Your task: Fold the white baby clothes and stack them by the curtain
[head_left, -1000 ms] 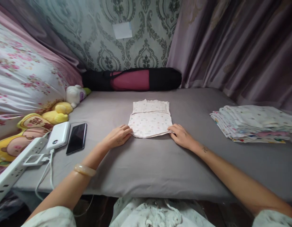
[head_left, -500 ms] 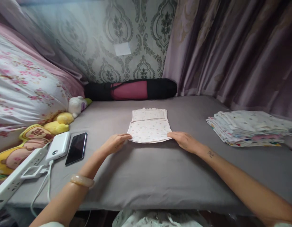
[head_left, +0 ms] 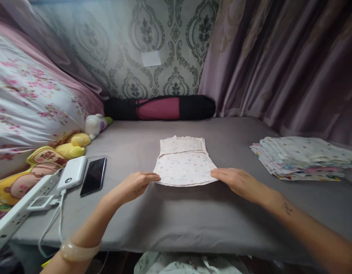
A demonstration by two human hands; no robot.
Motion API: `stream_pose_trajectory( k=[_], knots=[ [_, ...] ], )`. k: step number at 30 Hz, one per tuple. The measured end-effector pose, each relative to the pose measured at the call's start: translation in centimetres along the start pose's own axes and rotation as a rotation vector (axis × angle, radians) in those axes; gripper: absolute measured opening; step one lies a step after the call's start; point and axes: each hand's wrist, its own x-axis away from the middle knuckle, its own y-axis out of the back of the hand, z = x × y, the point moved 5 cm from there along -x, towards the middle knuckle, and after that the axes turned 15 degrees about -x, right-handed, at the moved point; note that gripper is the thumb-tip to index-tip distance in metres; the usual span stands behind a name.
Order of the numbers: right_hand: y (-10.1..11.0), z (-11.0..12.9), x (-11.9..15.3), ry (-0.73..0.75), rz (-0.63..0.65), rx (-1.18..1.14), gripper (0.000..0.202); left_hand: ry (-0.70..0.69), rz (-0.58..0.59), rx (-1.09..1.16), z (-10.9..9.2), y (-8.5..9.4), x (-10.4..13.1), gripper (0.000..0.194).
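A folded white cloth with small pale prints (head_left: 184, 165) is in the middle of the grey-covered surface, with a fold line across it and a ruffled far edge. My left hand (head_left: 140, 183) pinches its near left corner. The near right corner is gripped between the thumb and fingers of my right hand (head_left: 235, 180). Between the two hands the near edge bows downward and appears raised off the surface, with a shadow below it.
On the right lies a stack of folded printed cloths (head_left: 304, 158). A black and pink roll bag (head_left: 159, 108) rests against the wall. At left are a phone (head_left: 93, 177), a white power bank (head_left: 72, 173), a power strip (head_left: 19, 213) and plush toys (head_left: 75, 145).
Both hands have drawn the near edge closer to me and lifted it. The edge looks wider, and the hands are slightly further apart.
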Motion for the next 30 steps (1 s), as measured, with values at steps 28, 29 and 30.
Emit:
stream_pose_trajectory(
  k=[28, 29, 30],
  knots=[
    [-0.5, -13.9, -13.4, -0.979, -0.472, -0.179, 0.034, 1.062, -0.344, 0.182, 11.0, -3.5, -15.5, 0.027],
    [-0.6, -13.9, -13.6, -0.996, -0.481, -0.188, 0.034, 1.064, -0.346, 0.175, 10.8, -3.6, -15.7, 0.028],
    [-0.7, -13.9, -13.7, -1.009, -0.491, -0.193, 0.034, 1.06, -0.348, 0.166, 10.6, -3.7, -15.9, 0.029]
  ],
)
